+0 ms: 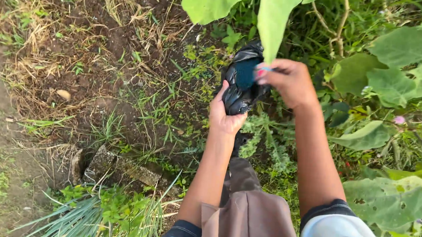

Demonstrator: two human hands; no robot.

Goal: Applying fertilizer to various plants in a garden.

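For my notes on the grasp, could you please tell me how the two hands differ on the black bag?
The left hand cups the black plastic bag from below, palm open around it; the right hand comes from above, fingers pinched at its upper edge. The right hand's grip is tighter. Both touch the bag.

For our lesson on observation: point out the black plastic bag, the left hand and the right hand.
black plastic bag (237, 97), head view, crumpled lower side.
left hand (224, 115), head view, back of hand.
right hand (290, 82), head view, knuckles.
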